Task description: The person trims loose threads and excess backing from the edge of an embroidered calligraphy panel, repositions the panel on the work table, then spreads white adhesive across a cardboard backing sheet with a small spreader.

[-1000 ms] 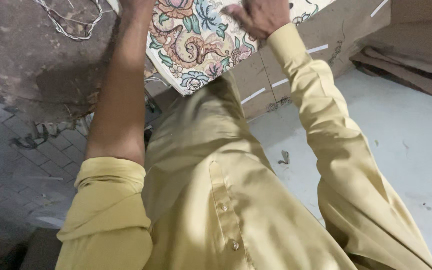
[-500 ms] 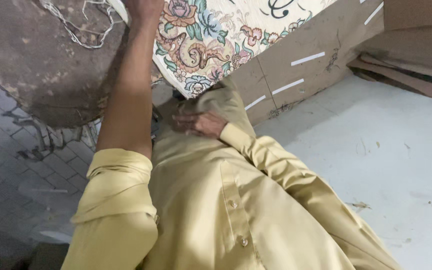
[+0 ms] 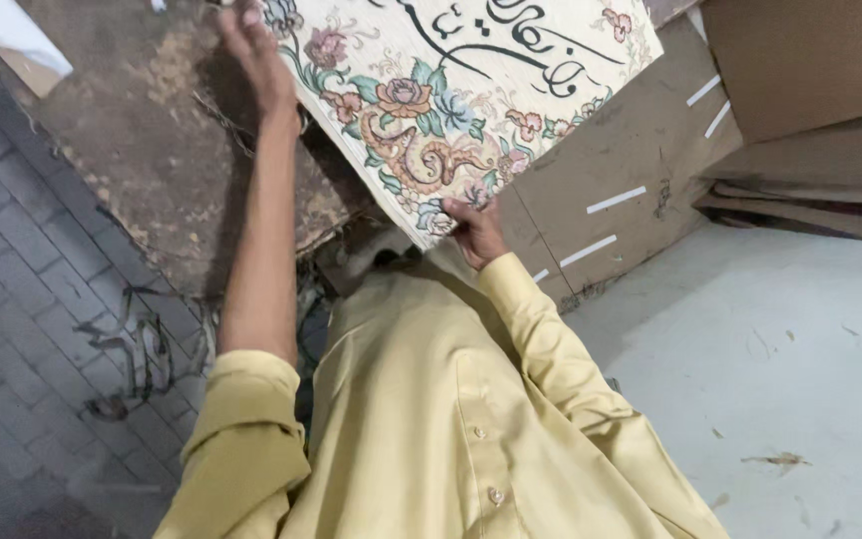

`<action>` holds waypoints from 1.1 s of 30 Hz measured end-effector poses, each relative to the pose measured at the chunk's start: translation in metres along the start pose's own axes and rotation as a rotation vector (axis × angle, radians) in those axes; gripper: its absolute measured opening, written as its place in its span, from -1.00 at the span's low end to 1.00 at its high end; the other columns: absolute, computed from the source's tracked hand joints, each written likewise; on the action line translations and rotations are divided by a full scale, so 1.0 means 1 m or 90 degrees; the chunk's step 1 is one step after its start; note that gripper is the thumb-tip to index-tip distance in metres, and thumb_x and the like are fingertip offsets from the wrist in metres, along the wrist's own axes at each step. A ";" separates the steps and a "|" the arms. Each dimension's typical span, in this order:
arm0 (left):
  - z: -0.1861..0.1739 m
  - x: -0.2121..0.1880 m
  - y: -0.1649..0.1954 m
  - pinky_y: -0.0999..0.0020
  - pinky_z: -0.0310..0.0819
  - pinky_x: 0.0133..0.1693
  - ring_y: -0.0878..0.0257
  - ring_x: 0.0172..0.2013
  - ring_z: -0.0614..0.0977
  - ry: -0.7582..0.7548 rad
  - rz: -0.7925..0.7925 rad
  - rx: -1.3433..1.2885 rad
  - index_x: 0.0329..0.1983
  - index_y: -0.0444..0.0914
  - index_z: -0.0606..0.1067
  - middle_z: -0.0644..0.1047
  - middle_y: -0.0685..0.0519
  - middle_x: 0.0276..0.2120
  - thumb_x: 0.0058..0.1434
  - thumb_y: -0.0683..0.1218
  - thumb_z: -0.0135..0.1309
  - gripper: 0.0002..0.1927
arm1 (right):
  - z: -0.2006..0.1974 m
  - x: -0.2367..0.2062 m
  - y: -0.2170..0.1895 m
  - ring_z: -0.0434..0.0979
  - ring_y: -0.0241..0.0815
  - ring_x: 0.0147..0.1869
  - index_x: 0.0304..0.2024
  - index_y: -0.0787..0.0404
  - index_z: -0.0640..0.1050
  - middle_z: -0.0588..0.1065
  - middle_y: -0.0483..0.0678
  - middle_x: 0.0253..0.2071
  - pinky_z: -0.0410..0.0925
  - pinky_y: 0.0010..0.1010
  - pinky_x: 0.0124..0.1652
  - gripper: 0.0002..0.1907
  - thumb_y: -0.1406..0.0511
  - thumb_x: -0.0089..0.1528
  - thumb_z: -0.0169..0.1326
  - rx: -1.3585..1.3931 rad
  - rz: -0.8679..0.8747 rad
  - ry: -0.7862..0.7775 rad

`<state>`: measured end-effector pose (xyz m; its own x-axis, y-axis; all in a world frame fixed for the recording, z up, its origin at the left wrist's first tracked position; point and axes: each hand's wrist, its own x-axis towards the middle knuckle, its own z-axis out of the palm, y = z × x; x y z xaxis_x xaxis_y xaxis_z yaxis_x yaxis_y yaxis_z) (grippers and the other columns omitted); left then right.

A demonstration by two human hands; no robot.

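A: We are looking down over the front of a yellow shirt (image 3: 451, 439), and both arms are reaching toward the top of the frame.

B: And both are meeting one thing: a flat panel (image 3: 451, 80) with a pale face, flower patterns and dark flowing script, filling the upper middle of the frame and tilting down toward the body.

A: The left hand (image 3: 256, 60), upper left of the frame, is resting along the panel's left edge, fingers stretched fairly wide. Whether it is gripping or only steadying, we cannot tell.

B: The right hand (image 3: 476, 232), near the middle of the frame, is curling narrowly around the panel's bottom corner, thumb on the flowered face. That one is holding it.

A: Under the panel we are seeing a rough brown board (image 3: 152, 170) running down the left side, and flattened cardboard (image 3: 631, 180) with white tape strips to the right.

B: More cardboard sheets (image 3: 810, 195) are stacking up in the upper right, above a pale floor (image 3: 780, 379). Grey paving bricks (image 3: 22, 289) are filling the lower left.

A: So how far along, judging by this?

B: The panel is in hand and tipping off the pile, so we are reading the lift as started. It is not yet set anywhere; carrying or placing is what is left.
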<state>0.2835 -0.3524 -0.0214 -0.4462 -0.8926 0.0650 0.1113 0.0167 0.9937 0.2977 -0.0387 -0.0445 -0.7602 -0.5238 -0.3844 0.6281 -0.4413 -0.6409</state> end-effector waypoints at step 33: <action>0.082 -0.316 -0.081 -0.34 0.10 0.39 0.07 0.42 0.30 0.255 -0.264 -0.530 0.20 -0.09 0.37 0.43 0.09 0.22 0.49 0.07 0.02 -0.69 | -0.275 0.285 -0.352 0.57 -0.37 -0.31 -0.25 0.18 0.58 0.56 -0.21 -0.32 0.54 -0.43 -0.26 -0.86 0.36 0.19 0.30 -0.626 0.214 0.009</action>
<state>0.3430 -0.0346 -0.1145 -0.2767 -0.8448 -0.4580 0.6677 -0.5118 0.5405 -0.1858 0.1676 -0.1116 -0.5774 -0.4978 -0.6471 0.4001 0.5183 -0.7558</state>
